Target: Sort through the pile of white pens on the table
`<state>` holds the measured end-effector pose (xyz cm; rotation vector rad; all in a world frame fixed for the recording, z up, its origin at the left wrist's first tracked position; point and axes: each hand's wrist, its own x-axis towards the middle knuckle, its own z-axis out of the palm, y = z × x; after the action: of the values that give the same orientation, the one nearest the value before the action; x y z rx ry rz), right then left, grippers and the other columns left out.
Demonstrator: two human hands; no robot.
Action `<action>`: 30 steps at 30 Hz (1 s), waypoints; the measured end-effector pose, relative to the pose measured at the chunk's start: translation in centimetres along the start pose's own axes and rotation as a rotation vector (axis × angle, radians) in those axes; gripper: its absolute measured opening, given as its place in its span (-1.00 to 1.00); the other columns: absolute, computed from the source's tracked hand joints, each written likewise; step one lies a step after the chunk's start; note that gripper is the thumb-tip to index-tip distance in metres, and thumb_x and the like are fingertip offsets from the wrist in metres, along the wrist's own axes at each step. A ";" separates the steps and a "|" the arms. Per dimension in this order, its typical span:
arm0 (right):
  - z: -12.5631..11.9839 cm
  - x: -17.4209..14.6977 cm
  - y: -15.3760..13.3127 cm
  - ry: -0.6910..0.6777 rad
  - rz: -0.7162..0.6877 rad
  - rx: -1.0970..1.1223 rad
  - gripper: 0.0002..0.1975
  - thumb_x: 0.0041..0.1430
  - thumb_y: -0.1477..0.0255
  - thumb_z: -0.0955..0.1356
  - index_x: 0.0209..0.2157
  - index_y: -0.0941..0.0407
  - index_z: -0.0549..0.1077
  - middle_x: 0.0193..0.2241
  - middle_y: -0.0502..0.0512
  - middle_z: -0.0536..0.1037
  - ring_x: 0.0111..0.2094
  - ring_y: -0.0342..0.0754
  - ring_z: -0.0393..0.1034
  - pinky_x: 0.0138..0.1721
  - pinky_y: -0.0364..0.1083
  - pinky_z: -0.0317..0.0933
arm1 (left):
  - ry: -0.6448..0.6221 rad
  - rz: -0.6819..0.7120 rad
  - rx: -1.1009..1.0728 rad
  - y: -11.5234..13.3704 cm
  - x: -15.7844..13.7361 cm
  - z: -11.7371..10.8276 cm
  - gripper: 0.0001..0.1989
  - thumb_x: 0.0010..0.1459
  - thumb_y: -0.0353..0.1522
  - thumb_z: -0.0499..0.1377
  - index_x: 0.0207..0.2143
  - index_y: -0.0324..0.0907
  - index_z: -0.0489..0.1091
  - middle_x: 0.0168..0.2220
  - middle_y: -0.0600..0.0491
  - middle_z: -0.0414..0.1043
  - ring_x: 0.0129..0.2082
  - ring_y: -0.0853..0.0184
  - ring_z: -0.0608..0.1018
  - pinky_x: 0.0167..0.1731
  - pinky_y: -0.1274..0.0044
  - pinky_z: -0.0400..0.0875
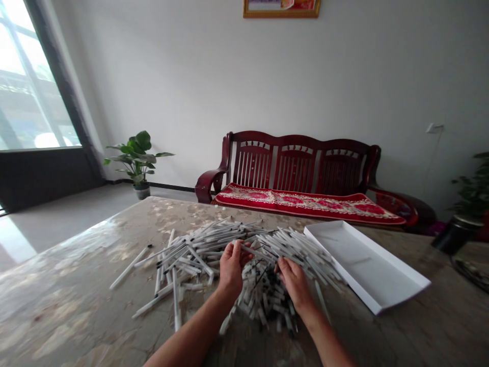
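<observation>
Between my two hands is a slim white pen (257,252), held slantwise above a heap of pen parts. My left hand (234,260) pinches its left end with thumb and fingers. At its right end the fingers of my right hand (289,272) are closed; their tips are partly hidden. Behind and to the left lies a loose pile of white pens (206,239), some with black ends. Another bundle of white pens (301,250) fans out to the right. Below my hands is a heap of short translucent pieces with dark parts, seemingly pen caps (263,300).
A shallow white box lid or tray (382,270) lies right of the pens on the patterned tabletop (76,306). One pen (130,267) lies apart at the left. Beyond the table stand a red wooden bench (294,158) and a potted plant (139,163). A dark cylinder (451,237) is at far right.
</observation>
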<state>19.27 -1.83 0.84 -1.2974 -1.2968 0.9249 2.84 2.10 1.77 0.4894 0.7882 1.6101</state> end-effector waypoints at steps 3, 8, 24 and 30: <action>-0.8 0.5 0.5 0.100 -0.100 -0.174 -0.48 0.18 -0.09 0.24 -0.58 0.04 0.37 -0.64 -0.01 0.38 -0.57 -0.06 0.24 -0.51 -0.10 0.11 | 0.039 0.025 -0.019 0.6 0.6 -0.5 -0.74 0.09 -0.23 0.34 -0.33 -0.17 0.36 -0.41 0.07 0.59 -0.48 0.44 0.61 -0.47 0.63 0.52; -2.5 0.8 0.8 0.259 -0.191 -0.409 -0.54 0.26 0.05 0.20 -0.56 0.04 0.38 -0.62 0.01 0.45 -0.52 -0.02 0.33 -0.40 -0.07 0.14 | 0.190 0.119 -0.065 2.7 2.0 -1.5 -0.85 0.22 -0.35 0.24 -0.37 -0.15 0.32 -0.40 0.11 0.57 -0.48 0.48 0.60 -0.45 0.67 0.51; -0.3 -0.6 -1.6 -0.094 -0.111 -0.065 -0.52 0.25 -0.07 0.20 -0.28 0.02 0.48 -0.55 -0.02 0.41 -0.51 -0.02 0.33 -0.49 -0.09 0.19 | -0.427 -0.121 0.271 0.1 -2.4 0.8 -0.24 -0.04 -0.05 0.36 0.17 -0.16 0.30 -0.56 0.22 0.38 -0.69 0.51 0.33 -0.67 0.65 0.23; 1.2 -1.1 -2.5 -0.085 -0.045 0.117 -0.61 0.14 -0.03 0.30 -0.46 0.01 0.30 -0.61 -0.08 0.35 -0.57 -0.05 0.30 -0.50 -0.08 0.23 | -0.539 -0.221 0.424 -1.1 -3.7 0.6 -0.46 0.02 -0.03 0.30 -0.02 -0.12 0.44 -0.57 0.14 0.40 -0.70 0.43 0.33 -0.69 0.59 0.18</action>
<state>17.53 -3.07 2.94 -1.1451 -1.3112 1.0184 4.72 -1.34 1.79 1.0500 0.7334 1.0298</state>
